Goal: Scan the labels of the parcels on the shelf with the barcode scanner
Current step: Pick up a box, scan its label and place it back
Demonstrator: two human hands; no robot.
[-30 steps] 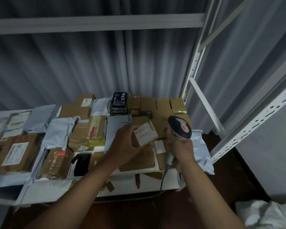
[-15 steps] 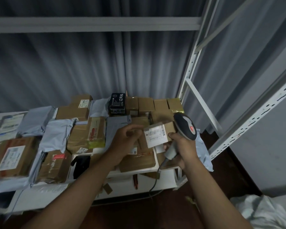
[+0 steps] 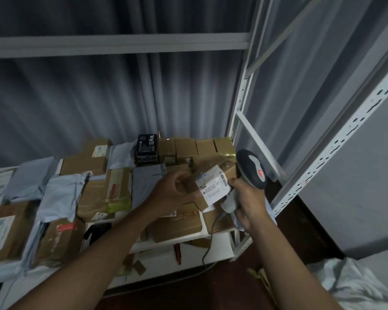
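The small parcel (image 3: 211, 186) is brown cardboard with a white barcode label. The scanner (image 3: 252, 168) is dark grey, light grey and red. The shelf (image 3: 222, 240) is white.

Both hands (image 3: 170, 193) (image 3: 249, 202) raised — fingers curled

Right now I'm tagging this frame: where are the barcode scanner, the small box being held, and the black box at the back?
barcode scanner (image 3: 252, 168), head view, on its grey head.
small box (image 3: 214, 190), head view, on its white label.
black box (image 3: 146, 147), head view, on its printed front.
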